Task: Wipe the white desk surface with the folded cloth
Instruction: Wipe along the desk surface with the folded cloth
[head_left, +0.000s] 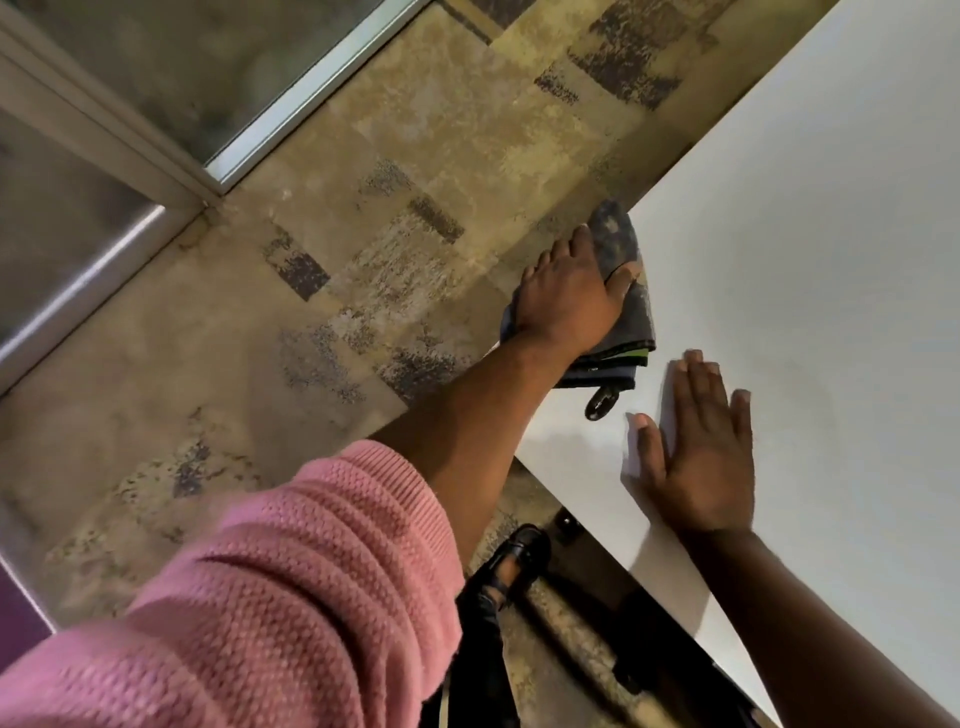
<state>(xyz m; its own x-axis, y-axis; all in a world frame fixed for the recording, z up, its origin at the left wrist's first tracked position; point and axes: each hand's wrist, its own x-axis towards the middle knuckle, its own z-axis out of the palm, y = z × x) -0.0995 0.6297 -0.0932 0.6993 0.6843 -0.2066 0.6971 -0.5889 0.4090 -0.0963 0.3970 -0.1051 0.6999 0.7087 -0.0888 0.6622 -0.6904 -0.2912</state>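
Observation:
The white desk (810, 249) fills the right side of the head view, its left edge running diagonally. A folded grey cloth (621, 244) with a dark hanging loop lies at that edge, partly over it. My left hand (566, 296) presses flat on the cloth, fingers spread over it, arm in a pink knitted sleeve. My right hand (701, 452) rests flat on the bare desk just right of the cloth, fingers apart, holding nothing.
Patterned beige and grey carpet (363, 260) covers the floor left of the desk. A glass partition with a metal frame (171, 171) stands at the upper left. My black shoe (514, 561) and the dark desk frame (597, 577) show below the desk edge.

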